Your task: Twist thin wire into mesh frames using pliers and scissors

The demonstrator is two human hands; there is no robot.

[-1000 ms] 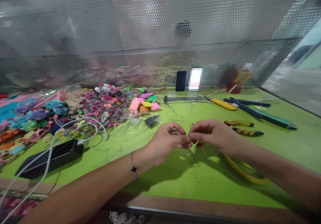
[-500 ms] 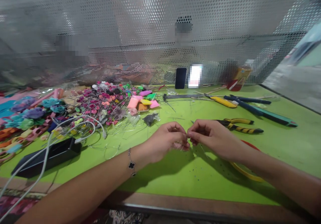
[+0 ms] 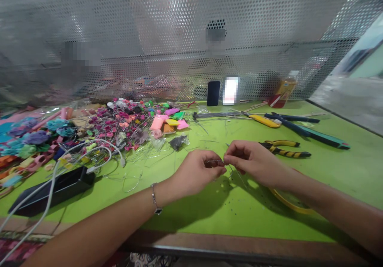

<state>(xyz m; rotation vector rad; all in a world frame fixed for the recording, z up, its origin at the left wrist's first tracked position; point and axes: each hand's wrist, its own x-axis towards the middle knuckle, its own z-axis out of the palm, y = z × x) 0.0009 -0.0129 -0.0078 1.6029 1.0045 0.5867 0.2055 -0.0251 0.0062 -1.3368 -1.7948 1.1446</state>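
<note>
Since the earlier look, the left hand (image 3: 196,173) has rolled at the wrist, carrying the charm of its bracelet (image 3: 158,210) round and lower, and its thumb has come slightly off the forefinger. That leaves a length of thin wire (image 3: 214,161) showing more plainly in the gap. From where I stand, its fingers are curled narrow about the wire, though I can't tell whether they grip it. The right hand (image 3: 257,161), nearly touching the left, pinches the wire at thumb and fingertip, and loose strands hang beneath it. The wire sits between the two hands, above the green tabletop (image 3: 254,223). I'd judge it's being worked by fingertip alone; black-and-yellow pliers (image 3: 295,154) lie just beyond the right wrist.
</note>
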